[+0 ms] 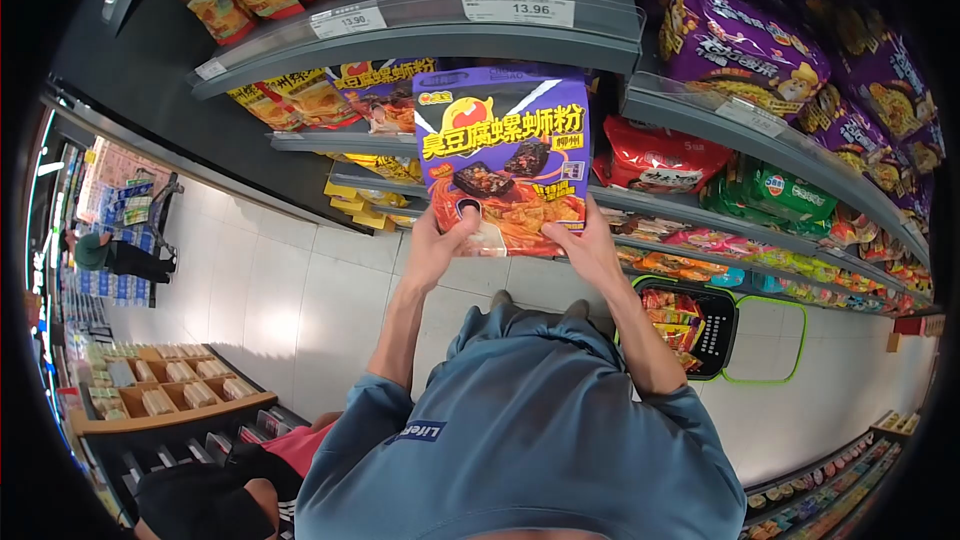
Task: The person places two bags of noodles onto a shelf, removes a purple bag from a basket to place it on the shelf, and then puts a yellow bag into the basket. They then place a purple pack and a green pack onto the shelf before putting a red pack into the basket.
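A purple and black packet of instant rice noodles point(505, 155) with yellow Chinese lettering is held up before the shelves, its printed front toward me. My left hand point(440, 245) grips its lower left corner, thumb on the front. At the lower right corner my right hand point(590, 245) pinches it the same way. The fingers behind the packet are hidden. Similar purple packets point(375, 90) lie on the shelf just behind it, to the left.
A black basket with a green rim point(728, 325) holds several packets on the floor at right. Purple noodle bags point(740, 40) and red multipacks point(660, 155) fill the right shelves. Price-tagged shelf edges point(420, 25) jut out above. People stand at lower left point(205, 500) and far left point(135, 255).
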A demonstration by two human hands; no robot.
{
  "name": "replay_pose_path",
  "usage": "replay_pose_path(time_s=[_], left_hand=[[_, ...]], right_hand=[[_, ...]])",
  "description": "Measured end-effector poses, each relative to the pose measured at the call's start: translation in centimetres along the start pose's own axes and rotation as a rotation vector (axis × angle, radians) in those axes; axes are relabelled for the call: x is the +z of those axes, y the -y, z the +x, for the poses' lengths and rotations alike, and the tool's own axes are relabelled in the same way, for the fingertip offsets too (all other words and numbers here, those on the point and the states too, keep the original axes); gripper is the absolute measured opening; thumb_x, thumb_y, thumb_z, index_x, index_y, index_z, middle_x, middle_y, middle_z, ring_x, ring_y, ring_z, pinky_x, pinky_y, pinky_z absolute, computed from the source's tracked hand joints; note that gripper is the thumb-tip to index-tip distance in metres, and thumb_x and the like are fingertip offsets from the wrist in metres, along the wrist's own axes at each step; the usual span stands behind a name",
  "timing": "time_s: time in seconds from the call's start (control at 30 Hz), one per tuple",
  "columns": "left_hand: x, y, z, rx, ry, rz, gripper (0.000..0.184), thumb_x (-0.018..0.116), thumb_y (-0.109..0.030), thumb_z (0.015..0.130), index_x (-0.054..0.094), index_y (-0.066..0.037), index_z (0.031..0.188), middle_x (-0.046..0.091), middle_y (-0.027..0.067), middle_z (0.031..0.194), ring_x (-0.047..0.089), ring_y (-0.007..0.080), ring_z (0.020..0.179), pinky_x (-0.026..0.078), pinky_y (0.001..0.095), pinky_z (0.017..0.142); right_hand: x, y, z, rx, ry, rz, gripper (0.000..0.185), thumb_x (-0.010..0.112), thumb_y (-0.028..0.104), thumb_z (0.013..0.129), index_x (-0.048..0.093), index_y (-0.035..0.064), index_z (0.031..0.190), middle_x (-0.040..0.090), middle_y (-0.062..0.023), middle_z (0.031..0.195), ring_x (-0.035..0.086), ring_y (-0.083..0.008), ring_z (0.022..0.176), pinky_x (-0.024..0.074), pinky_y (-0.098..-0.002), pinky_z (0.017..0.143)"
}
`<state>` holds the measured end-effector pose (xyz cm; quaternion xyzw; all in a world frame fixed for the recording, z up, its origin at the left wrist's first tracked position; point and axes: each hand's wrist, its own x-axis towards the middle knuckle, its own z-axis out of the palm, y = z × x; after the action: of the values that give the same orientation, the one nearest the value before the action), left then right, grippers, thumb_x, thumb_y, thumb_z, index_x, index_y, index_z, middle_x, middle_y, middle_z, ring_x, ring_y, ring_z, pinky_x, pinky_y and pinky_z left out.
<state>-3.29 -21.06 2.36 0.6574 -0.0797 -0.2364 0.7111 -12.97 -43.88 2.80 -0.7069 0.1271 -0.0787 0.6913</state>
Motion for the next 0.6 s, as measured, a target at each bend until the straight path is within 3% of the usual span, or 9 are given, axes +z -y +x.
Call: replay_pose_path(time_s=[0.1,0.17,0.23,0.27,0.3,0.37,0.43,0.53,0.6], left_hand=[[0.0,-1.7,2.2,0.051,0.056,0.038,0.034,0.064,-0.012,0.089,0.051,-0.001,0.117,0.059,0.0035,0.099,0.059,0.0106,0.084,0.057,0.0286,0.064],[0.2,-2.7,3.8,0.033,0.077,0.057,0.035,0.063,-0.011,0.089,0.049,-0.001,0.120,0.058,0.0042,0.100,0.059,0.0111,0.084,0.057,0.0287,0.064],[0.5,-2.9,5.6,0.089,0.078,0.084,0.036,0.062,-0.011,0.090,0.048,-0.001,0.121,0.058,0.0048,0.100,0.059,0.0116,0.084,0.057,0.0288,0.064],[0.8,-3.2,6.5,0.144,0.070,0.112,0.037,0.061,-0.011,0.090,0.047,-0.001,0.122,0.058,0.0055,0.100,0.059,0.0122,0.085,0.057,0.0289,0.064],[1.1,-3.7,7.1,0.149,0.081,0.109,0.037,0.061,-0.011,0.090,0.047,-0.001,0.122,0.058,0.0055,0.100,0.059,0.0122,0.085,0.057,0.0289,0.064],[1.7,-4.9,8.1,0.145,0.053,0.094,0.039,0.060,-0.011,0.091,0.045,0.000,0.125,0.057,0.0074,0.104,0.059,0.0134,0.086,0.058,0.0296,0.065],[1.6,-5.3,10.0,0.169,0.048,0.233,0.038,0.057,-0.008,0.092,0.043,0.001,0.126,0.056,0.0101,0.108,0.061,0.0160,0.088,0.059,0.0319,0.067],[2.3,-6.2,12.0,0.189,0.037,0.066,0.037,0.052,-0.001,0.093,0.038,0.003,0.127,0.058,0.0117,0.106,0.064,0.0219,0.091,0.062,0.0365,0.068],[3.0,-6.8,12.6,0.196,-0.010,0.147,0.034,0.054,-0.001,0.092,0.041,0.004,0.124,0.060,0.0106,0.101,0.064,0.0209,0.089,0.060,0.0367,0.067]], right_hand=[[-0.1,0.3,1.8,-0.119,-0.031,-0.042,0.045,0.067,0.008,0.083,0.048,-0.0001,0.123,0.064,-0.0072,0.106,0.061,-0.0109,0.093,0.0495,-0.0283,0.081],[-0.2,2.1,2.8,0.006,-0.015,0.078,0.045,0.068,0.010,0.083,0.047,-0.0028,0.121,0.064,-0.0119,0.105,0.062,-0.0159,0.093,0.0494,-0.0298,0.081],[-0.3,2.4,4.6,-0.189,-0.059,-0.074,0.046,0.067,0.011,0.084,0.046,-0.0035,0.122,0.064,-0.0135,0.107,0.063,-0.0170,0.092,0.0497,-0.0311,0.082],[-0.7,2.8,4.9,-0.059,-0.053,-0.106,0.046,0.065,0.010,0.085,0.045,-0.0026,0.124,0.063,-0.0128,0.110,0.062,-0.0166,0.096,0.0495,-0.0310,0.084],[-0.9,2.5,5.9,-0.063,-0.064,-0.111,0.046,0.065,0.010,0.085,0.045,-0.0026,0.124,0.063,-0.0128,0.110,0.062,-0.0166,0.096,0.0495,-0.0310,0.084],[-1.3,1.2,8.0,-0.277,-0.119,-0.149,0.045,0.063,0.010,0.086,0.045,-0.0031,0.124,0.062,-0.0148,0.112,0.063,-0.0176,0.098,0.0499,-0.0324,0.084],[-1.7,2.0,9.2,-0.267,-0.142,-0.217,0.044,0.063,0.010,0.086,0.045,-0.0026,0.125,0.062,-0.0167,0.114,0.062,-0.0217,0.103,0.0478,-0.0345,0.088],[-2.3,1.7,12.0,-0.292,-0.171,-0.299,0.050,0.065,0.012,0.083,0.043,-0.0020,0.125,0.060,-0.0231,0.116,0.057,-0.0373,0.110,0.0420,-0.0413,0.097],[-2.4,1.3,13.2,-0.293,-0.232,-0.376,0.051,0.066,0.014,0.083,0.043,-0.0019,0.126,0.059,-0.0238,0.116,0.056,-0.0385,0.110,0.0421,-0.0424,0.096]])
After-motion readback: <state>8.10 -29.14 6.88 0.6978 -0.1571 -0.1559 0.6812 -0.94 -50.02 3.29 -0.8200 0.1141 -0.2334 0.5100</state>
